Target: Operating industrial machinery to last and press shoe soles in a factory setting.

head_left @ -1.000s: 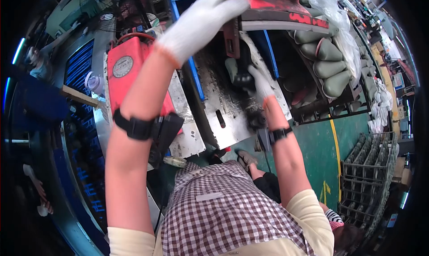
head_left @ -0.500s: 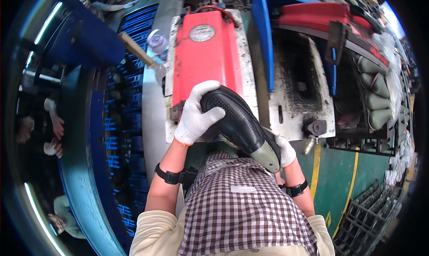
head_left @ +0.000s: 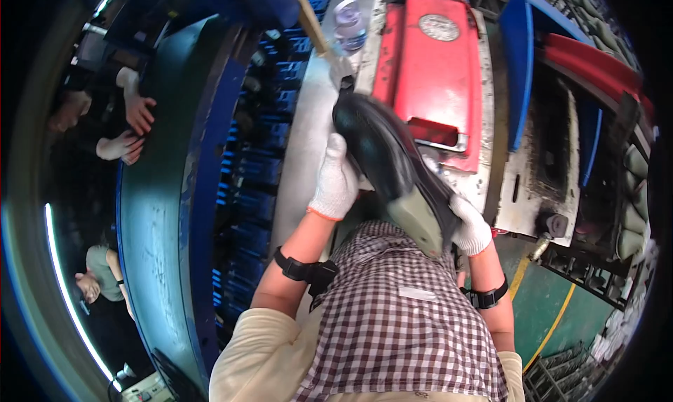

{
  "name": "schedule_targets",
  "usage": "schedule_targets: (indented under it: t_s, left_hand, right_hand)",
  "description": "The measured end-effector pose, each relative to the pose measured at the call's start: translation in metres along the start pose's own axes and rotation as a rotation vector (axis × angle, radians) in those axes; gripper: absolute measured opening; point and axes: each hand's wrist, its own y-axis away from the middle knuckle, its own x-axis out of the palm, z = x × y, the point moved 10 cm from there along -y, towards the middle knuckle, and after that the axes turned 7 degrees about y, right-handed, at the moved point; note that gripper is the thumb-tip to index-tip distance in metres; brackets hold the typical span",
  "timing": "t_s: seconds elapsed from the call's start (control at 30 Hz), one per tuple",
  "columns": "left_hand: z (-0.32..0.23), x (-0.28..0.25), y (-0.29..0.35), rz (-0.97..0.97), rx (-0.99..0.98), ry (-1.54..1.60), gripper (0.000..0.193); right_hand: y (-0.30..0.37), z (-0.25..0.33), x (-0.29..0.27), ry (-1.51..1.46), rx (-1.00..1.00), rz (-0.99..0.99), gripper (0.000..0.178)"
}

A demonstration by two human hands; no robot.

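Observation:
A black shoe [head_left: 382, 146] on a grey-green last [head_left: 417, 223] is held up in front of my checked apron, its toe pointing up and to the left. My left hand [head_left: 334, 181], in a white glove, grips the shoe along its left side near the toe, with most fingers hidden behind it. At the right side, by the heel end, my gloved right hand [head_left: 471, 227] holds the shoe and last; its fingers are partly covered. Just beyond the toe lies a wooden-handled tool [head_left: 312, 22] on the metal ledge.
A red-covered machine mould [head_left: 438, 72] stands ahead, with a clear bottle [head_left: 349, 27] beside it. Further right is an opened mould [head_left: 540, 160] with a blue side panel [head_left: 519, 65]. Along the left runs a blue conveyor [head_left: 151, 227], with other people's hands [head_left: 133, 125] across it.
My view has swung left, so the machines appear further right. The shoe has turned, its toe now higher. My left hand has slid from around the toe to the shoe's left side.

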Motion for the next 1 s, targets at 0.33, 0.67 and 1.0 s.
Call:
schedule_targets:
  t_s: [0.33, 0.67, 1.0]
  left_hand:
    - [0.02, -0.148, 0.055, -0.417, -0.339, 0.59, 0.069]
    - [-0.013, -0.473, 0.031, -1.032, -0.235, -0.01, 0.028]
    - [-0.091, -0.532, -0.022, -1.138, -0.174, -1.222, 0.079]
  right_hand:
    - [-0.121, -0.036, 0.104, 1.384, -0.057, 0.084, 0.071]
    - [-0.03, 0.024, -0.006, 1.939, -0.445, -0.641, 0.043]
    - [-0.032, 0.004, -0.017, 2.038, -0.342, -0.663, 0.046]
